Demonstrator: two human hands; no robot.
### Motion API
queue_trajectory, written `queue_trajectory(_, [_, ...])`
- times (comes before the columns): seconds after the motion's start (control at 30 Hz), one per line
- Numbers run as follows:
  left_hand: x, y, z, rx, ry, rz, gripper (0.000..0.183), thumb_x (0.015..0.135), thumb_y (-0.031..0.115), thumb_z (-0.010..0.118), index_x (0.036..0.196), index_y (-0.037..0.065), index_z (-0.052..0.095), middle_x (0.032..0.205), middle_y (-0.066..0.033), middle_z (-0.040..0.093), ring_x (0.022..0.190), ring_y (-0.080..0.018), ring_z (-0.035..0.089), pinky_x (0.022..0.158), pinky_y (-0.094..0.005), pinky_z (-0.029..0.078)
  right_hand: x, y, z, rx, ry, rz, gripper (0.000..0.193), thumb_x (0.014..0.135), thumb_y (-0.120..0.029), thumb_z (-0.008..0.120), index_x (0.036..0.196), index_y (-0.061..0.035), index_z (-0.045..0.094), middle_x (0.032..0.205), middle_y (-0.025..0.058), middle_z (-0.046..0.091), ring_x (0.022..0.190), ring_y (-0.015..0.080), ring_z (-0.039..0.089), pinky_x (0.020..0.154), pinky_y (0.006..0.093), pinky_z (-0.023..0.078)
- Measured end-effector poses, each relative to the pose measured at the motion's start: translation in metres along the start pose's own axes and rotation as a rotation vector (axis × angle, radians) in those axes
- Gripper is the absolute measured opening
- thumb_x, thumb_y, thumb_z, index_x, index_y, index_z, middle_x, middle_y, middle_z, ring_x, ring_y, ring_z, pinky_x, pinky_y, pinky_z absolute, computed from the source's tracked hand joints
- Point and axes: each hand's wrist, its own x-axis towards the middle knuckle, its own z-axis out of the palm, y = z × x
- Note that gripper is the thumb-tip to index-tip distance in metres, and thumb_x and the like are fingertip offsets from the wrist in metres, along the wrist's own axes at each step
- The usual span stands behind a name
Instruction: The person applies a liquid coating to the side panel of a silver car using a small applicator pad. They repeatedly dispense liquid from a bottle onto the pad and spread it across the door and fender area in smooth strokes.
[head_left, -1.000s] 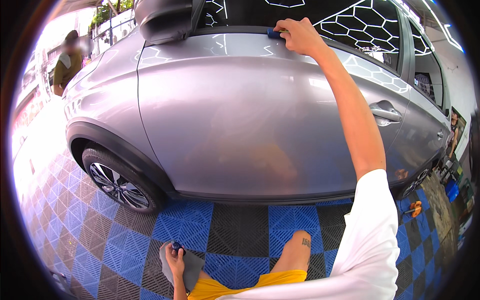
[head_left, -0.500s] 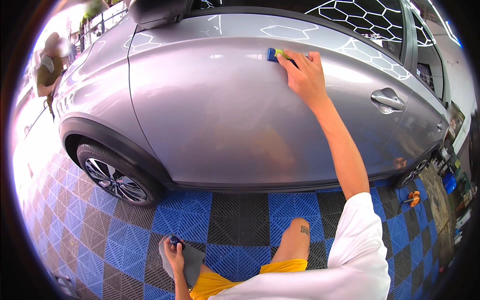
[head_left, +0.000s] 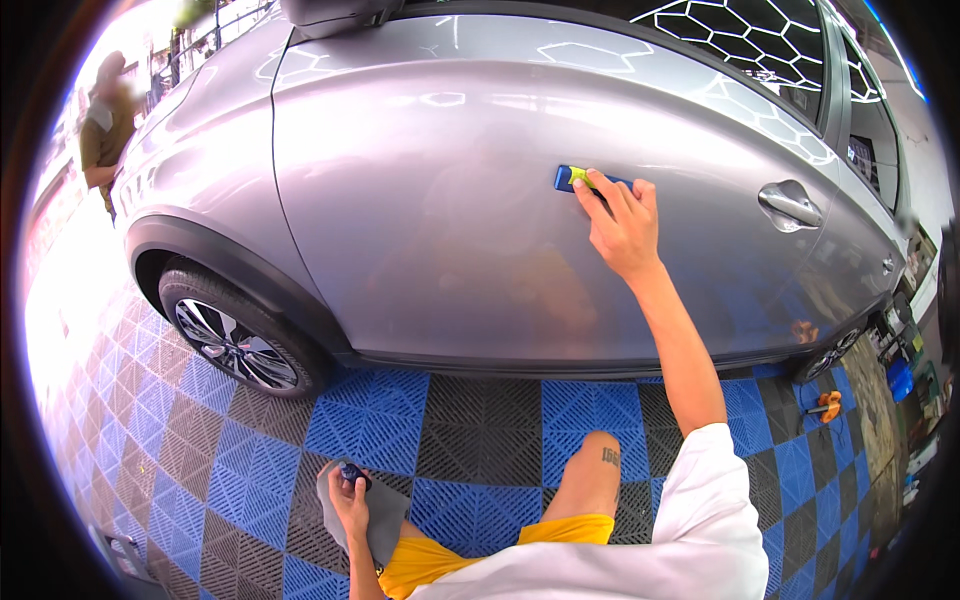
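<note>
Against the silver-grey car door [head_left: 430, 260] my right hand [head_left: 628, 225] presses a small blue and yellow-green applicator block [head_left: 580, 180]. Its fingers are closed round the block, below the window line and left of the chrome door handle [head_left: 790, 206]. Down by my left thigh, my left hand [head_left: 348, 505] is wrapped round a small dark bottle [head_left: 353, 477]. A grey cloth [head_left: 388, 525] hangs at that same hand; whether the fingers grip it too is hidden.
The front wheel [head_left: 235, 335] stands at the left, under the side mirror [head_left: 335, 15]. Blue and black grid tiles [head_left: 480, 425] cover the floor. An orange tool [head_left: 826, 405] lies near the rear wheel. Another person [head_left: 105, 135] stands beyond the car's front.
My right hand has moved the applicator block down the door panel, away from the window. My left hand stays about where it was with the bottle.
</note>
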Motion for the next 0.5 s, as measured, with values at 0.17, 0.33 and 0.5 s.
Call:
queue_trajectory(0.17, [0.003, 0.001, -0.002, -0.022, -0.017, 0.015, 0.046, 0.1, 0.01, 0.074, 0.137, 0.0, 0.048, 0.119, -0.0098, 0.063, 0.108, -0.0207, 0.068, 0.095, -0.0328, 0.055, 0.014, 0.003, -0.002, 0.034, -0.001, -0.017, 0.037, 0.079, 0.006, 0.074, 0.114, -0.0071, 0.076, 0.123, 0.0058, 0.071, 0.081, 0.0179, 0.064, 0.08, 0.039, 0.037])
queue_trajectory(0.33, [0.005, -0.004, 0.0, -0.045, -0.032, -0.008, 0.046, 0.1, 0.011, 0.075, 0.136, 0.0, 0.049, 0.114, -0.0103, 0.064, 0.105, -0.0205, 0.068, 0.092, -0.0328, 0.056, 0.037, -0.026, 0.019, 0.052, 0.027, -0.059, 0.035, 0.079, 0.003, 0.073, 0.112, -0.005, 0.076, 0.118, 0.0071, 0.071, 0.079, 0.0191, 0.062, 0.078, 0.04, 0.039])
queue_trajectory(0.5, [0.006, -0.001, 0.015, -0.104, -0.029, -0.023, 0.046, 0.099, 0.011, 0.076, 0.134, 0.0, 0.049, 0.111, -0.0105, 0.066, 0.103, -0.0197, 0.068, 0.092, -0.0328, 0.057, 0.082, -0.081, 0.055, 0.119, 0.068, -0.105, 0.032, 0.08, -0.001, 0.071, 0.111, -0.0026, 0.075, 0.112, 0.0076, 0.07, 0.081, 0.0194, 0.063, 0.079, 0.0401, 0.041])
